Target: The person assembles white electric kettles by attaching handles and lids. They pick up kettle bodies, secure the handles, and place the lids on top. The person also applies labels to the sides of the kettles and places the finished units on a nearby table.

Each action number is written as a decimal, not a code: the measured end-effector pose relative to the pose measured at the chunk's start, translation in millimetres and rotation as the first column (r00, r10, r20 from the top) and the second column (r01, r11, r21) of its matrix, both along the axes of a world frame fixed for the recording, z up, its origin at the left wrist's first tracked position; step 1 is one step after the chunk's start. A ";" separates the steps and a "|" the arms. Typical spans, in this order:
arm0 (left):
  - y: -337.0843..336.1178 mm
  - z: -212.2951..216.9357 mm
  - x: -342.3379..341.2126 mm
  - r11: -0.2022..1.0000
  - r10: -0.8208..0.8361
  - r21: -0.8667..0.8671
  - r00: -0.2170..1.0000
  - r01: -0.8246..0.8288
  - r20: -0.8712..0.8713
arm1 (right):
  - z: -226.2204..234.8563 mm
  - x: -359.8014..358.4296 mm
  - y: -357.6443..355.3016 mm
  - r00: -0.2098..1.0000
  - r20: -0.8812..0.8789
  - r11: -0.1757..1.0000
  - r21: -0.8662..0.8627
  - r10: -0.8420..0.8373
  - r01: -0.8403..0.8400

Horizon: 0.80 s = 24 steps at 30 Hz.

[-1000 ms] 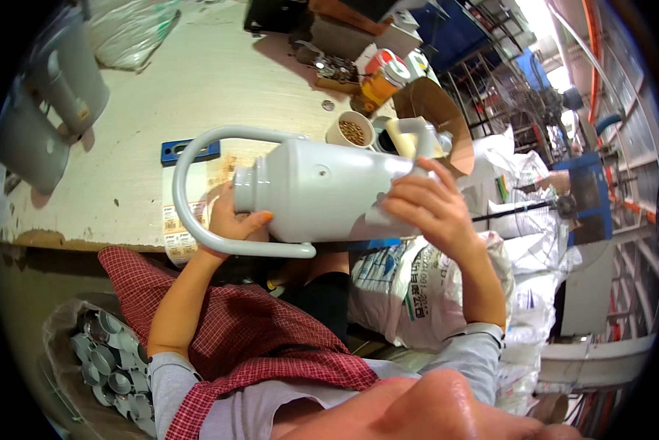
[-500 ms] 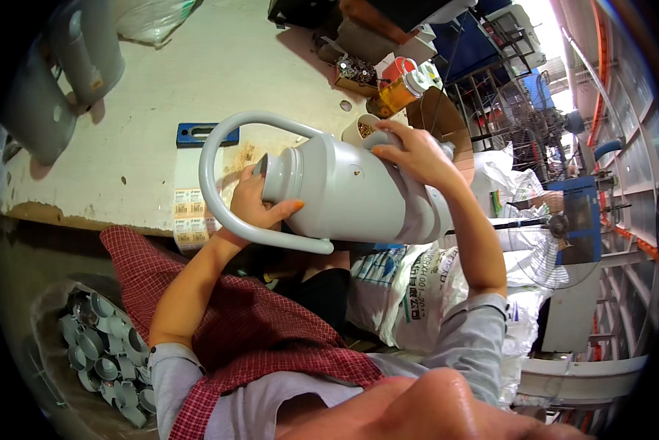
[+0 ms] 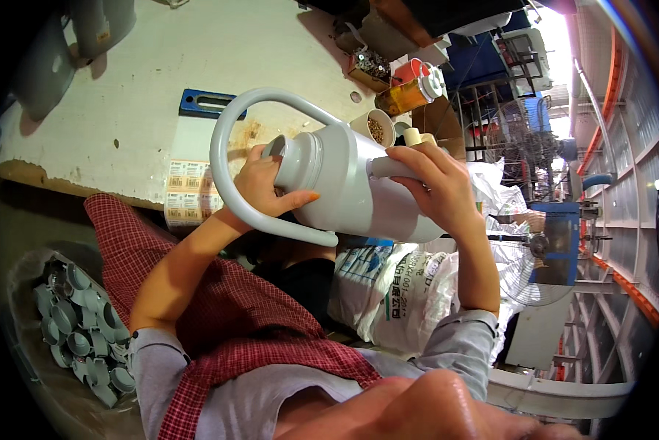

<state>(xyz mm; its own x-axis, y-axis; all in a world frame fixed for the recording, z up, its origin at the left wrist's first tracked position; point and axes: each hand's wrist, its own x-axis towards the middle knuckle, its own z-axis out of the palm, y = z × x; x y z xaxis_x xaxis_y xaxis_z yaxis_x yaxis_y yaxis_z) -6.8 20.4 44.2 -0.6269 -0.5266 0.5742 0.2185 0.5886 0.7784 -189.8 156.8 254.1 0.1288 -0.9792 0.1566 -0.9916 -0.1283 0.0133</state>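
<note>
Grey plastic jug (image 3: 359, 194) held horiz. over table near edge (image 3: 87, 187): L hand (image 3: 267, 187) fingers clasp neck end, R hand (image 3: 436, 187) fingers wrap spout.

A worn white workbench (image 3: 124, 88) fills the far left. On it lies a flat blue tool (image 3: 210, 103), with barcode label sheets (image 3: 185, 192) at the near edge. Farther right stand 1 paper cup of small brown bits (image 3: 377, 127), an orange bottle (image 3: 410, 94) and a box of metal hardware (image 3: 370, 66).
</note>
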 end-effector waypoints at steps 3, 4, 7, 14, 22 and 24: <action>-2.2 -6.6 -0.3 1.000 -0.009 -0.018 1.000 0.009 0.015 | -3.2 -1.0 -0.5 1.000 -0.002 1.000 0.019 -0.003 0.004; -1.7 -7.0 -0.3 1.000 -0.004 -0.016 1.000 0.005 0.022 | -2.7 -1.2 -0.3 1.000 -0.015 1.000 0.020 -0.001 0.002; 1.3 -6.5 -0.2 0.999 0.028 -0.024 0.999 -0.027 0.037 | -2.6 -2.0 1.5 1.000 -0.028 1.000 0.014 0.008 -0.008; -0.6 -5.0 -1.6 0.999 0.034 -0.039 0.999 -0.033 0.014 | -3.2 -3.7 2.6 1.000 -0.022 1.000 0.002 0.013 -0.013; -1.1 -6.8 -4.4 0.997 0.052 -0.047 0.998 -0.053 -0.027 | -4.4 -4.0 -1.3 0.999 -0.028 0.999 0.035 0.029 -0.028; -0.9 -6.6 -4.2 0.998 0.051 -0.034 0.998 -0.052 -0.032 | -5.0 -3.9 -2.4 1.000 -0.019 0.998 0.054 0.021 -0.020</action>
